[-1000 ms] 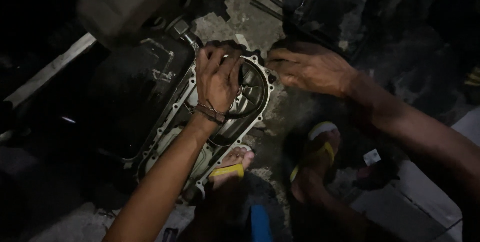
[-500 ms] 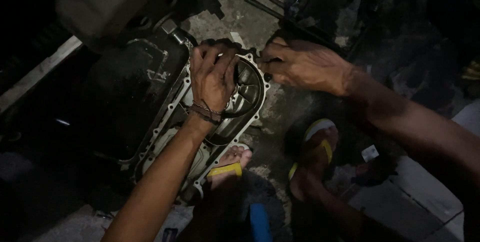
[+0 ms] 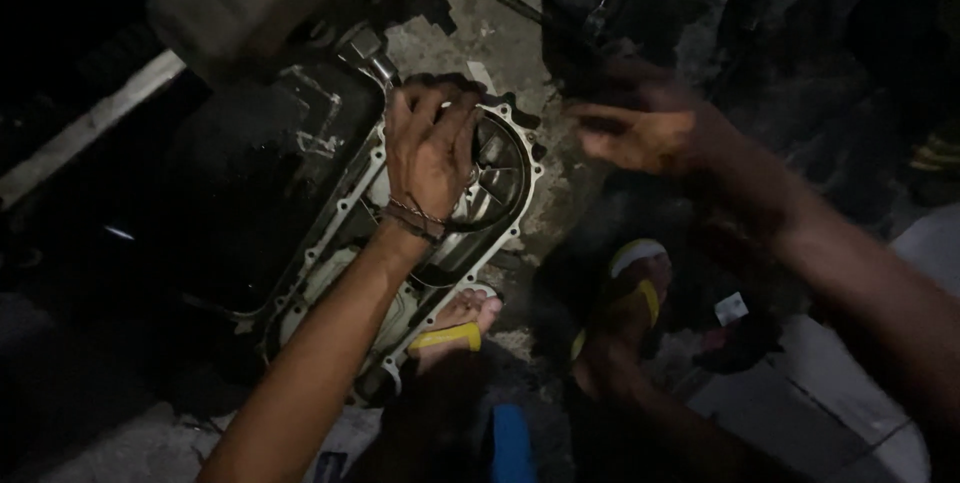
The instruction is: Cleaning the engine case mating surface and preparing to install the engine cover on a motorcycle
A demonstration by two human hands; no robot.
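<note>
**Left hand on the engine cover, right hand lifted beside it**

The left hand (image 3: pixel 432 148) lies palm-down on a grey metal engine cover (image 3: pixel 375 243), its fingers curled over a dark ring (image 3: pixel 500 178) at the round upper end of the casting; it seems to grip that ring, though the light is too poor to be sure. A thin bracelet (image 3: pixel 415 218) circles the wrist. The cover stretches from under the hand back along the forearm, its bolt-holed flange showing on both sides, and it rests on the concrete floor (image 3: pixel 500 33).

To the right of the left hand, apart from the cover, the right hand (image 3: pixel 640 133) hangs in the air, blurred, fingers spread open and holding nothing. Below both hands, two feet in yellow-strapped sandals (image 3: pixel 450 328) stand on the floor, one just beside the cover's lower edge.
</note>
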